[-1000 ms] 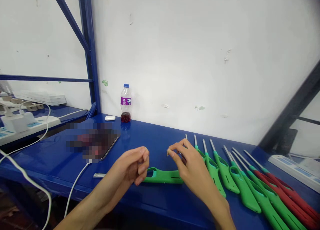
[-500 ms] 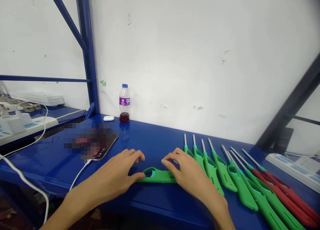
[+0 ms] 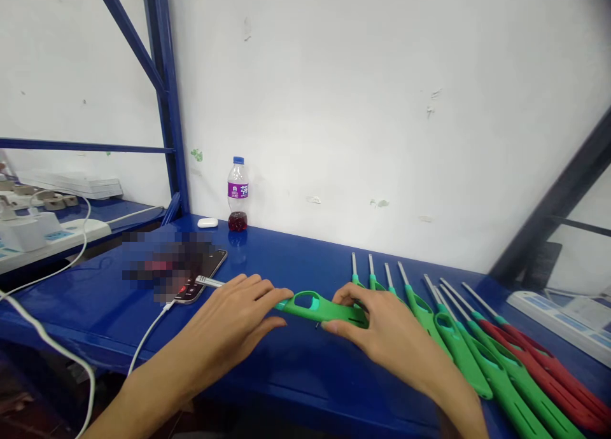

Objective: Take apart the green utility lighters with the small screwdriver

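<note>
A green long-nosed lighter [image 3: 322, 308] lies crosswise between my two hands, with its metal nozzle [image 3: 209, 281] pointing left over the edge of a phone. My left hand [image 3: 233, 318] is closed over the neck and nozzle; its index fingertip meets the front of the green body, and the thumb sits slightly below. At the handle's right end, my right hand [image 3: 370, 318] grips between thumb and fingers. To the right, several more green lighters [image 3: 463, 359] lie in a slanted row, their nozzles toward the wall. Two red lighters [image 3: 548, 375] end that row.
The blue table [image 3: 286, 375] runs along a white wall. A phone [image 3: 210, 273] with a white cable [image 3: 150, 334] is at left, partly pixelated. Behind are a drink bottle [image 3: 237, 197] and a small white case [image 3: 207, 222]. A power strip [image 3: 563, 321] stands far right.
The lighter between my hands has shifted up and tilted, and its nozzle now shows left of my left hand. My right hand has closed on the handle and moved slightly right.
</note>
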`<state>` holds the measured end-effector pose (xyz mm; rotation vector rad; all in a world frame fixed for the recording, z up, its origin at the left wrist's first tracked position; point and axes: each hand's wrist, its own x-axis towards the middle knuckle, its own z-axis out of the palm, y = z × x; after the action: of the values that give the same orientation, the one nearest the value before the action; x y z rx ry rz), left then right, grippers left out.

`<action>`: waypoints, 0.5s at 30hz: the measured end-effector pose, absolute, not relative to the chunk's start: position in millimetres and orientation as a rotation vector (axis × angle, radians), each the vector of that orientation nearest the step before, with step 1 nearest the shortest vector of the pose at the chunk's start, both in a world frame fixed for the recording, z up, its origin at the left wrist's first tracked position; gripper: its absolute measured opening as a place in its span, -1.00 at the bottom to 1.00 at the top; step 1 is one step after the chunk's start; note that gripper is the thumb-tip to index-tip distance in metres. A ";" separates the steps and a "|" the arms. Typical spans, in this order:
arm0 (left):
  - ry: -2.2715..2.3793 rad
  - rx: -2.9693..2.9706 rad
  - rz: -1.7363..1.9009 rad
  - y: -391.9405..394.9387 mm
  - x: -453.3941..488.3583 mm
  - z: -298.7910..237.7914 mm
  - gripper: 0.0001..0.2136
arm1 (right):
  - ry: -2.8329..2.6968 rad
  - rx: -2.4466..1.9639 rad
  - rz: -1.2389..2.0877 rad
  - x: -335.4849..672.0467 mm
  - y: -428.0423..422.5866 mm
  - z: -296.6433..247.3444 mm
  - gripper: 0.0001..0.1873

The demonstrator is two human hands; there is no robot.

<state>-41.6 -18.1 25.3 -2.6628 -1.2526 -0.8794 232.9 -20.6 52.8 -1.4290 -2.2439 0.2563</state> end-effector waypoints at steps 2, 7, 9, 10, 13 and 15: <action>-1.167 -2.643 -0.903 -18.4 -38.7 23.3 -0.78 | -2.225 -1.428 0.243 238.1 -22.3 54.9 -0.69; -1.230 -2.687 -1.140 -22.0 -37.0 17.8 -0.76 | -2.184 -1.328 0.131 237.8 -20.4 54.5 -0.66; -1.270 -2.709 -1.248 -22.3 -37.5 17.5 -0.80 | -2.170 -1.305 0.057 235.3 -19.3 53.8 -0.71; -1.277 -2.713 -1.294 -21.8 -37.8 17.5 -0.82 | -2.162 -1.292 0.009 234.1 -19.1 53.2 -0.69; -1.259 -2.690 -1.390 -18.7 -38.7 17.1 -0.86 | -2.143 -1.221 -0.188 231.6 -19.9 50.5 -0.65; -1.237 -2.654 -1.413 -16.0 -39.7 16.2 -0.87 | -2.133 -1.160 -0.336 229.7 -21.2 48.6 -0.65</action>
<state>-39.7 -16.0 16.2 -2.6540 -1.2368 -1.4126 229.7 -21.2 48.6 -1.1598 -2.1333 -0.3361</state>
